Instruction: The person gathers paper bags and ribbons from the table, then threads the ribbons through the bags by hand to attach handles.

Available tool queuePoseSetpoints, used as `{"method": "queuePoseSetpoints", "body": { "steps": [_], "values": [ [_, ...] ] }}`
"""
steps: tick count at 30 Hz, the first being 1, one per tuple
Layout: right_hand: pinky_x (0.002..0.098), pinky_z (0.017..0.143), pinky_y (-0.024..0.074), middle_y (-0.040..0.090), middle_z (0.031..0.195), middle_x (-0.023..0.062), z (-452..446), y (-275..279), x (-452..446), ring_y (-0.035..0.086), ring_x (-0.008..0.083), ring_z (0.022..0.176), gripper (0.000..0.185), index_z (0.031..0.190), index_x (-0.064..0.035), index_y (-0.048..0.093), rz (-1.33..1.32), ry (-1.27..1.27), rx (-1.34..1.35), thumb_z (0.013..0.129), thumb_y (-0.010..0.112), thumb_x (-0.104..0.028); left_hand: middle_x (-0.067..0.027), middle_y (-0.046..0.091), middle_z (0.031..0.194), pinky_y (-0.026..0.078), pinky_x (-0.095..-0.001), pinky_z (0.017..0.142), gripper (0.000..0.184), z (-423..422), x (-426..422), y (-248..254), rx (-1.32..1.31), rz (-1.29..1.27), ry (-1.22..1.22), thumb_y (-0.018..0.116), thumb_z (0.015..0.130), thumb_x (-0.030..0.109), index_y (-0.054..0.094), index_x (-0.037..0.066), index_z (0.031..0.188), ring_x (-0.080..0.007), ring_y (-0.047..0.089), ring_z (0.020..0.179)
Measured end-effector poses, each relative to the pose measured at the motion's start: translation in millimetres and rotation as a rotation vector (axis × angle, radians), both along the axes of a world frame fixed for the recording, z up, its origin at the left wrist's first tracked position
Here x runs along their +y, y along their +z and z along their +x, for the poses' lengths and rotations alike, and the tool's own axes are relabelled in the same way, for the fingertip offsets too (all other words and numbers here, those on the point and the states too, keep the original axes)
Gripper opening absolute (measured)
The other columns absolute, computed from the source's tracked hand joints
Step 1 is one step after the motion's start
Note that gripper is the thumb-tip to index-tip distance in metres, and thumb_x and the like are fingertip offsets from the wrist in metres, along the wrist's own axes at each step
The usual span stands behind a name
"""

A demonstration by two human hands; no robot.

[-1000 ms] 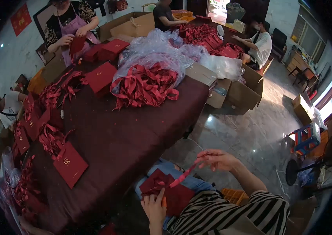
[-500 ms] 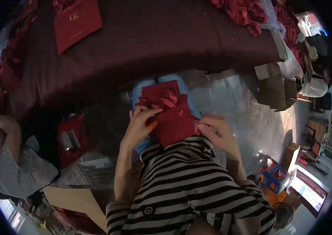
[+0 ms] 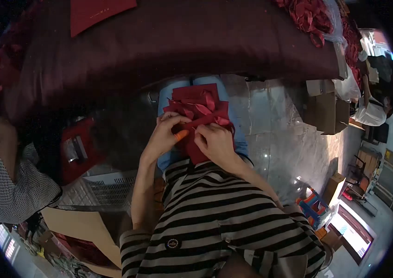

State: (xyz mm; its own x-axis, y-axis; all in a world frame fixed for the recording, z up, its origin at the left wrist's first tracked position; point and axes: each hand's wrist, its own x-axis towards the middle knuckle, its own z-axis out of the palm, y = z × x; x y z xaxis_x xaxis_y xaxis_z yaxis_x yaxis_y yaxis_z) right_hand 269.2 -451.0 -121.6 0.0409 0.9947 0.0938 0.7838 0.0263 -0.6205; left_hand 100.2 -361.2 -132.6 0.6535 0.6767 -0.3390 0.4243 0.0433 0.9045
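Observation:
A small stack of flat red paper bags (image 3: 193,150) with red satin ribbon (image 3: 202,109) rests on my lap, over light blue trousers. My left hand (image 3: 165,134) is closed on the left side of the top bag, its thumb wearing an orange cover (image 3: 181,135). Beside it my right hand (image 3: 216,142) lies over the bag, fingers pinched together at the ribbon near its upper edge. Both hands are close together. What exactly lies between the fingertips is partly hidden.
Ahead stands a table under dark red cloth (image 3: 182,41), bearing a red bag (image 3: 99,14) and a heap of ribbons (image 3: 305,18). Another person's arm (image 3: 4,139) is at left. A white crate (image 3: 99,190), cardboard boxes (image 3: 328,111) and an open carton (image 3: 80,227) stand around me.
My right hand has moved left and up, from the bags' right edge onto the top bag beside my left hand. The left hand stays nearly in place.

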Motion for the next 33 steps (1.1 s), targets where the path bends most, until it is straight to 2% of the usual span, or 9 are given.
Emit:
{"method": "queuePoseSetpoints", "body": {
  "steps": [10, 12, 16, 19, 22, 25, 30, 32, 33],
  "values": [
    [0.0386, 0.052, 0.0482, 0.057, 0.059, 0.0115, -9.2, 7.9, 8.2, 0.059, 0.0294, 0.059, 0.008, 0.072, -0.0056, 0.058, -0.035, -0.045, -0.094, 0.072, 0.063, -0.011, -0.0077, 0.063, 0.102, 0.024, -0.0388, 0.104, 0.034, 7.5, -8.4, 14.9, 0.028, 0.183, -0.005, 0.068, 0.075, 0.004, 0.065, 0.007, 0.109, -0.0232, 0.049, 0.109],
    [0.0332, 0.047, 0.048, 0.056, 0.055, 0.009, -5.2, 13.5, 11.3, 0.059, 0.0231, 0.055, 0.008, 0.073, -0.0049, 0.061, -0.066, -0.017, -0.14, 0.074, 0.064, -0.012, -0.0081, 0.065, 0.101, 0.024, -0.0402, 0.105, 0.035, 10.3, -8.4, 22.6, 0.045, 0.195, -0.046, 0.067, 0.075, 0.004, 0.065, 0.006, 0.11, -0.0245, 0.049, 0.11],
    [0.0341, 0.048, 0.0484, 0.058, 0.058, 0.0094, -3.9, 12.9, 6.7, 0.06, 0.0238, 0.057, 0.013, 0.077, -0.0044, 0.062, -0.008, -0.042, -0.163, 0.078, 0.066, -0.017, -0.0083, 0.066, 0.103, 0.025, -0.0412, 0.105, 0.035, 10.1, -13.7, 22.2, 0.033, 0.265, -0.027, 0.066, 0.075, 0.005, 0.065, 0.005, 0.11, -0.0247, 0.05, 0.11],
    [0.038, 0.055, 0.0502, 0.063, 0.07, 0.0116, 10.1, 35.2, 7.0, 0.062, 0.0287, 0.063, 0.017, 0.081, -0.0063, 0.062, -0.247, -0.033, -0.187, 0.083, 0.066, -0.023, -0.0091, 0.066, 0.102, 0.025, -0.0416, 0.105, 0.034, 10.6, -15.0, 23.5, 0.056, 0.282, -0.017, 0.066, 0.076, 0.006, 0.066, 0.006, 0.11, -0.0249, 0.05, 0.109],
    [0.0399, 0.058, 0.052, 0.064, 0.081, 0.0123, 27.6, 44.0, 15.3, 0.063, 0.031, 0.07, 0.019, 0.094, -0.0074, 0.063, -0.145, -0.06, 0.107, 0.085, 0.065, -0.024, -0.011, 0.059, 0.112, 0.023, -0.0469, 0.107, 0.032, 10.7, -14.4, 21.6, 0.076, 0.277, -0.087, 0.069, 0.081, 0.017, 0.065, 0.008, 0.112, -0.0268, 0.047, 0.115],
    [0.0419, 0.068, 0.0512, 0.064, 0.087, 0.0112, 37.1, 39.0, 45.1, 0.063, 0.033, 0.082, 0.02, 0.101, -0.0072, 0.062, -0.12, -0.022, 0.004, 0.084, 0.065, -0.017, -0.0098, 0.064, 0.104, 0.023, -0.0472, 0.106, 0.03, 20.1, -20.6, 28.2, 0.063, 0.232, -0.012, 0.072, 0.08, 0.023, 0.068, 0.008, 0.106, -0.0266, 0.048, 0.112],
    [0.0402, 0.065, 0.0505, 0.064, 0.091, 0.0144, 48.1, 20.4, 64.9, 0.063, 0.0333, 0.08, 0.018, 0.099, -0.0049, 0.062, -0.197, 0.125, -0.226, 0.083, 0.064, -0.014, -0.0066, 0.066, 0.089, 0.027, -0.0462, 0.102, 0.024, 31.6, -32.1, 24.0, 0.102, 0.453, 0.131, 0.074, 0.076, 0.022, 0.07, 0.009, 0.096, -0.0251, 0.052, 0.103],
    [0.0425, 0.063, 0.0489, 0.064, 0.09, 0.0157, 56.0, 36.2, 65.9, 0.062, 0.0334, 0.073, 0.018, 0.101, -0.0029, 0.06, -0.344, 0.012, 0.175, 0.088, 0.06, -0.015, -0.0053, 0.066, 0.085, 0.029, -0.0446, 0.098, 0.022, 33.0, -35.0, 20.6, 0.075, 0.504, 0.195, 0.074, 0.074, 0.019, 0.071, 0.009, 0.092, -0.0242, 0.053, 0.098],
    [0.0425, 0.063, 0.0489, 0.064, 0.09, 0.0157, 59.2, 43.1, 65.8, 0.062, 0.0334, 0.073, 0.018, 0.101, -0.0029, 0.06, -0.344, 0.016, 0.177, 0.088, 0.06, -0.015, -0.005, 0.066, 0.084, 0.029, -0.0446, 0.098, 0.02, 33.5, -34.4, 21.4, 0.074, 0.531, 0.196, 0.074, 0.074, 0.018, 0.071, 0.01, 0.091, -0.0244, 0.053, 0.097]
  ]
}}
